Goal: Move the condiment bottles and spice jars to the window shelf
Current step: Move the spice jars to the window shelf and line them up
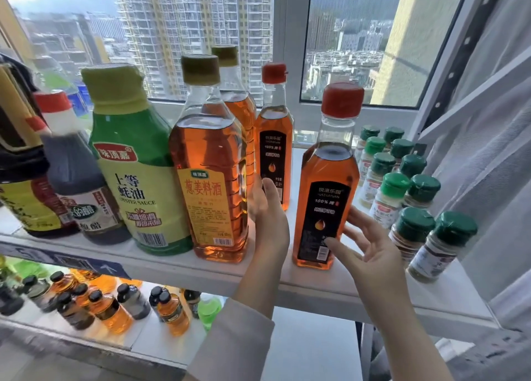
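**Red-capped bottle set near the shelf edge, both hands loose**

My right fingers point(357, 218) are spread and nearly straight beside the red-capped bottle point(326, 196). The thumb tip lies against its black label and the other tips sit at its right side, so the right hand point(370, 254) cups the bottle without clamping it. My left hand point(268, 211) is flat and relaxed and holds nothing. Its fingers point(268, 188) point up into the gap between the big cooking-wine bottle point(208, 179) and a second small red-capped bottle point(274, 127) further back.

The front bottle stands upright on the window shelf point(316, 283), close to the front lip.

I see three risks:

- **Tipping:** The bottle is tall and narrow, and it stands near the edge. A careless brush of my right fingers could tip it forward off the shelf.
- **Spice jars:** The green-lidded spice jars point(413, 228) are packed just to the right. Swinging my wrist outward could knock the nearest ones over like dominoes.
- **Left sleeve:** The cuff is close to the wine bottle's base, and dragging it back could nudge that bottle.

More bottles point(112, 309) wait on the level below.
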Motion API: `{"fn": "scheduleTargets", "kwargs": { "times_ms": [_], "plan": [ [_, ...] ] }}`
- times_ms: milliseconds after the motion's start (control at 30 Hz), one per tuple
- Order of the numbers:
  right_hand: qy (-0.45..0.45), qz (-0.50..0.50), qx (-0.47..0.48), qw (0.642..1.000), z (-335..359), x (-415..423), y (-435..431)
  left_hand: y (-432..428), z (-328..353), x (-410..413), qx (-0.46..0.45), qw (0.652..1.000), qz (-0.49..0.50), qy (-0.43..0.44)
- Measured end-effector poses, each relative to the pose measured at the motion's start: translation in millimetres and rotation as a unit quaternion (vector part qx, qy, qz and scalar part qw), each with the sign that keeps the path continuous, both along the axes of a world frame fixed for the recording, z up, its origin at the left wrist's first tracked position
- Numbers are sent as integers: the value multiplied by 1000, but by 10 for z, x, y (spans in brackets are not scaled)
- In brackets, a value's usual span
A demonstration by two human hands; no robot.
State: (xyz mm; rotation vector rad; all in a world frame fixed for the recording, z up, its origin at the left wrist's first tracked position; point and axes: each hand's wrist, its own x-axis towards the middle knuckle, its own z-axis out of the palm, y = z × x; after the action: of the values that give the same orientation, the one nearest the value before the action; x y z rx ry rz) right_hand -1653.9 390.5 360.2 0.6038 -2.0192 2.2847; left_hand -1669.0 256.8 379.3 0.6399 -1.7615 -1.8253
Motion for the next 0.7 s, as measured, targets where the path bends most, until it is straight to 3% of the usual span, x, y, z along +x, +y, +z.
{"fn": "scheduleTargets", "kwargs": {
  "times_ms": [100,267,367,700],
  "plan": [
    [-4,7,14,1000,15,5,-33,0,8,4,6,1000,0,-1],
    [-62,63,-65,994,13,-118,-152,-45,-35,4,20,1000,-23,-6],
    [-88,93,-64,990,14,-163,-244,-72,-59,9,15,999,-34,-26],
    [-182,55,-105,976,49,-384,-393,-74,-87,-7,10,999,-37,-31]
  ]
}}
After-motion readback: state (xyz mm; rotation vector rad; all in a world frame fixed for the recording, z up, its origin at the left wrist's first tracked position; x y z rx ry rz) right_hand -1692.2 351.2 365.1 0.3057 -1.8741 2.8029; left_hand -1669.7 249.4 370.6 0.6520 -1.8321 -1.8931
